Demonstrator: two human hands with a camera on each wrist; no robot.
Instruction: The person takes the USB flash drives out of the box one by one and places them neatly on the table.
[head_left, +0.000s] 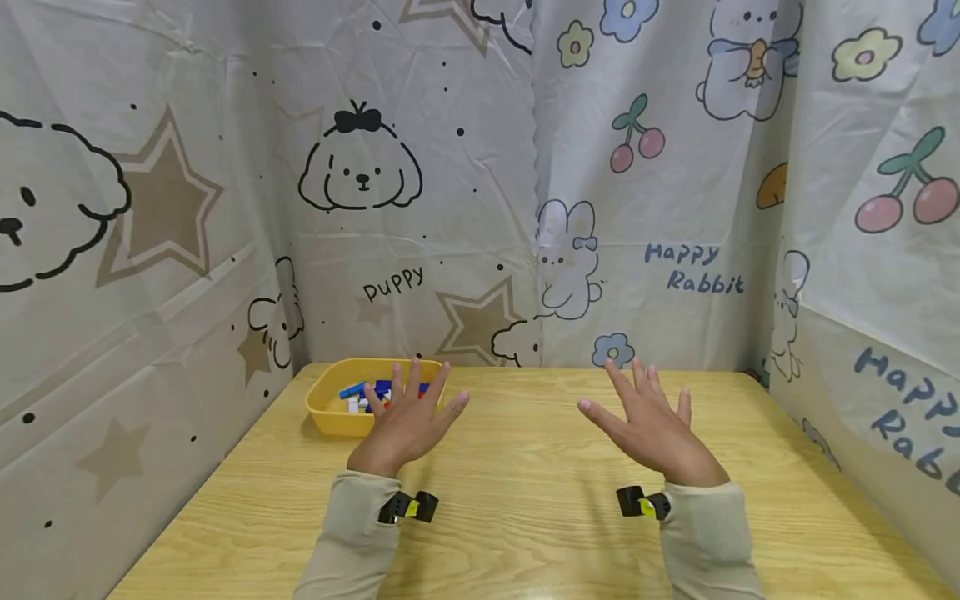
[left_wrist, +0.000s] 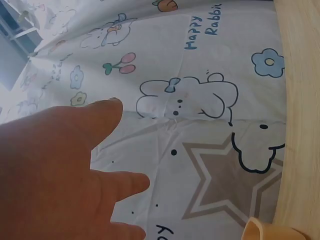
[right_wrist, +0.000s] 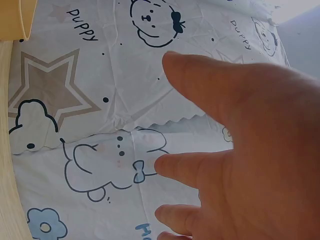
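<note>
My left hand (head_left: 405, 423) is held above the table with its fingers spread, holding nothing. In the head view it overlaps the front right of a yellow plastic basket (head_left: 330, 417). Inside the basket lie several small blocks, among them a blue block (head_left: 352, 391), a white block (head_left: 353, 405) and bits of red, partly hidden by the fingers. On the right, my right hand (head_left: 651, 425) is also raised over the table, fingers apart and nothing in them. Both wrist views show straight, spread fingers in front of the curtain.
The light wood table (head_left: 517, 500) runs back to a printed curtain (head_left: 465, 208) that encloses it at the back and both sides. Each wrist wears a small black camera, the left camera (head_left: 408, 507) and the right camera (head_left: 642, 503), over beige sleeves.
</note>
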